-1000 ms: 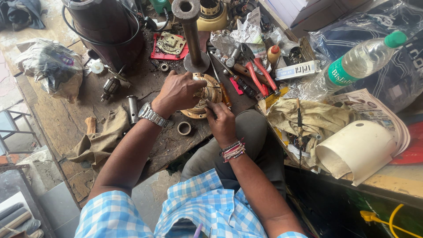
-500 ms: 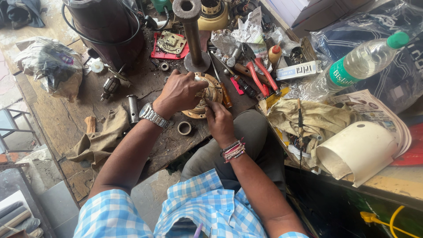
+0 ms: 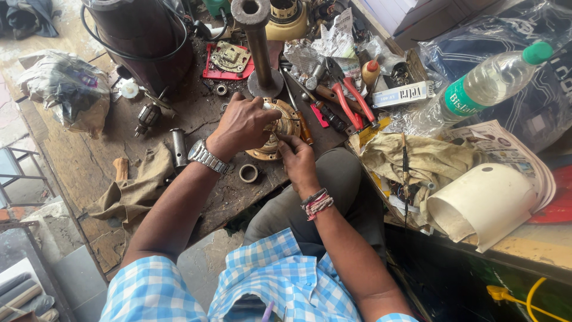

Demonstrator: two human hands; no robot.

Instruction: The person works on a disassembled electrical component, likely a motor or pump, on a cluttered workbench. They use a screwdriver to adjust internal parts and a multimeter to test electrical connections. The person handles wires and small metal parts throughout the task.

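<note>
Brass-coloured metal, round and flat like a thick disc [image 3: 280, 134], sat on the worn wooden bench [image 3: 77, 173], right at the bench edge above our knee. It lay just in front of the upright steel post w/ its round foot [image 3: 260, 56]. Our left hand [image 3: 241, 125] was cupped over the top of the disc, fingers curled down around its far side, closed on it. Our right hand [image 3: 296, 156] was pinched at the near rim, fingertips together on some small part we couldn't make out; thumb and fingers closed, not flat.

Judging by look: the disc seemed solid cast metal, so prob. heavy for its size and stiff, no give. Surface looked dull and greasy, so maybe slick under the fingers. Best hold would be around the outer rim w/ the whole hand, not by the fine bits in the centre, which could bend or nick.

Around it: a small metal ring [image 3: 248, 173] lay on the bench just beside the disc, near our left wrist. Red-handled pliers [image 3: 348, 104] and a screwdriver [image 3: 298, 116] lay close on the right side. A short steel cylinder [image 3: 178, 148] and a small motor core [image 3: 148, 117] lay to the left, a tan rag [image 3: 140, 188] below them. Well apart on the right: a plastic water bottle [image 3: 476, 89] and a white pipe piece [image 3: 482, 203].
</note>
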